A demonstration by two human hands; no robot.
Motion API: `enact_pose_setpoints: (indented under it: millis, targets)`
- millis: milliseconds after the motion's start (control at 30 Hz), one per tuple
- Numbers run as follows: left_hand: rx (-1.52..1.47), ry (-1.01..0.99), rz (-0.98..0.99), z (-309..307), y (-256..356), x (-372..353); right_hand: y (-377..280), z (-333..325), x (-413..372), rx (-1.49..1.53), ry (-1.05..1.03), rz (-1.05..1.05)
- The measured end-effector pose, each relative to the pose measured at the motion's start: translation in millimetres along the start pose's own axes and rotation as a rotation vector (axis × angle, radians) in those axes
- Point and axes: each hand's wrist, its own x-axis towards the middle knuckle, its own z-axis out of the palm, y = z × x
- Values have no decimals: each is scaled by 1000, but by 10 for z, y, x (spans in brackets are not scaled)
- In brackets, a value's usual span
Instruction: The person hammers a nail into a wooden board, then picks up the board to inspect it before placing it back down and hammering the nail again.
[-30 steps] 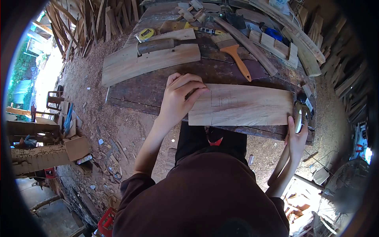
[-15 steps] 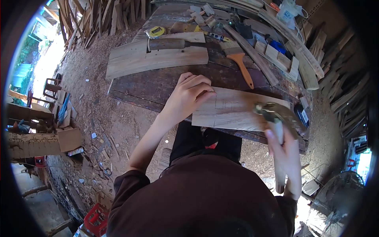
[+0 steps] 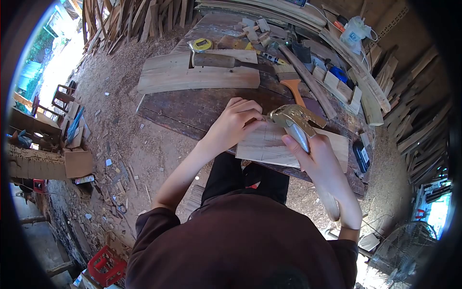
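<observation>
A pale wooden board [image 3: 332, 147] lies along the near edge of the dark worktable [image 3: 183, 108], with faint pencil lines on its face. My left hand [image 3: 238, 121] is at the board's far left corner, thumb and fingers pinched together; whatever they hold is too small to make out. In my right hand [image 3: 320, 159] is a hammer [image 3: 298, 130] with a wooden handle, gripped close below the metal head. Its head is right beside my left fingertips and covers part of the board.
Behind lies another board [image 3: 163, 77] bearing a wooden-handled chisel [image 3: 211, 60]. A yellow tape measure [image 3: 202, 45], a paintbrush [image 3: 293, 91] and wood offcuts [image 3: 252, 33] are farther back. A dark box-shaped item [image 3: 361, 156] sits at the right edge. Shavings cover the floor.
My right hand has swung the hammer left, from over the board's right part to beside my left fingertips. My left hand keeps its pinch. The whole view has shifted slightly.
</observation>
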Motion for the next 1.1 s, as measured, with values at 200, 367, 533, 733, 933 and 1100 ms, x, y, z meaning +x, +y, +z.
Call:
enact_pose_setpoints:
  millis: [200,367,533,733,933,1100]
  targets:
    - [-17,-28,0,-37,13,33,87,115,78,-5,2,-43]
    - [-35,-17,8,-29,-1,26,28,40,71,-46,16,-53]
    - [-68,-37,-23,-36,10,44,-45,46,17,98,52,80]
    - [-71,-38,-30,-14,-20,28,3,0,69,-64,16,-85]
    - [-49,-32,-27,-34,5,43,-18,103,36,116,96,56]
    - [-60,-57,-43,-48,9,41,-70,-15,20,-96,14,-30]
